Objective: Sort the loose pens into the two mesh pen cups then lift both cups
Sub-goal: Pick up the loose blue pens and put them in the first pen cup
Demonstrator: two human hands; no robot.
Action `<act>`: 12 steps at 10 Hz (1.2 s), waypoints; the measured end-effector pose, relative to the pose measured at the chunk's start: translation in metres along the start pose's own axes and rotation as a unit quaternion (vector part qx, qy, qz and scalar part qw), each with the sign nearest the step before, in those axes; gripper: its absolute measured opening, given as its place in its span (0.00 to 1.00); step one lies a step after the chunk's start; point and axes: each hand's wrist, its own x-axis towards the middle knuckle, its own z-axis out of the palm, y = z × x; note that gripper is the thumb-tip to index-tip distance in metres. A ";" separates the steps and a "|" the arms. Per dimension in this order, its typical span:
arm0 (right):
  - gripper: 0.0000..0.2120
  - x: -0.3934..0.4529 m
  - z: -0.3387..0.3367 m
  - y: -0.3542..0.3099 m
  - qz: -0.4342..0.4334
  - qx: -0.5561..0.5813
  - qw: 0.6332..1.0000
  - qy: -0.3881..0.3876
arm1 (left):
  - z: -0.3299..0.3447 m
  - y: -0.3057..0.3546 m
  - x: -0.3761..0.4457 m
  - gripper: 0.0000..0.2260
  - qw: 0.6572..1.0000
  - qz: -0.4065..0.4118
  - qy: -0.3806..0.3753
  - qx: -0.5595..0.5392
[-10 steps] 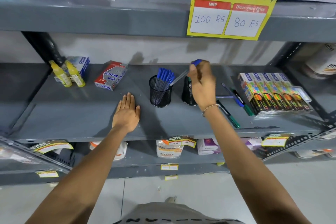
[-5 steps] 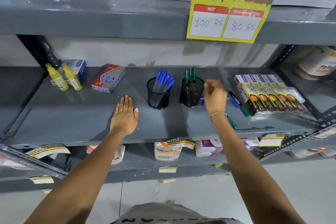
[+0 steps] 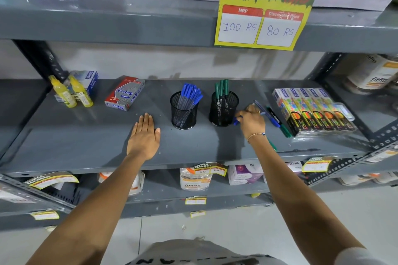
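Note:
Two black mesh cups stand mid-shelf. The left cup (image 3: 184, 114) holds several blue pens (image 3: 190, 94); the right cup (image 3: 224, 112) holds green pens (image 3: 221, 89). My left hand (image 3: 144, 135) lies flat and open on the shelf, left of the cups. Just right of the right cup, my right hand (image 3: 252, 122) rests low on the shelf with its fingers closed on a loose blue pen (image 3: 236, 121). Further right lie another blue pen (image 3: 269, 114) and a green-capped pen (image 3: 282, 126). A green pen (image 3: 273, 146) peeks out under my wrist.
Highlighter packs (image 3: 312, 112) sit at the right end of the grey shelf (image 3: 86, 142). A staples box (image 3: 125, 92) and two yellow bottles (image 3: 72, 93) stand at the left. A price sign (image 3: 265, 6) hangs from the upper shelf edge overhead.
My right hand left the blue pen in the left cup, swung right past the right cup and came down onto a loose blue pen. The left hand stayed put.

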 end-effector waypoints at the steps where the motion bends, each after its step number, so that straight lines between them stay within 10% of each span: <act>1: 0.12 0.000 0.002 0.005 -0.011 -0.024 0.999 -0.019 | 0.000 0.000 0.001 0.27 1.000 0.000 -0.001 0.002; 4: 0.11 -0.013 -0.012 0.002 -0.024 0.070 0.986 0.148 | 0.001 -0.001 0.001 0.27 1.000 0.001 0.000 0.002; 7: 0.09 -0.035 -0.067 -0.073 -0.015 0.427 0.836 0.345 | 0.000 0.000 0.001 0.27 1.000 0.001 -0.003 0.001; 12: 0.15 -0.026 -0.025 -0.141 -0.108 0.357 0.920 0.124 | -0.004 0.002 -0.002 0.27 1.000 0.000 0.001 -0.004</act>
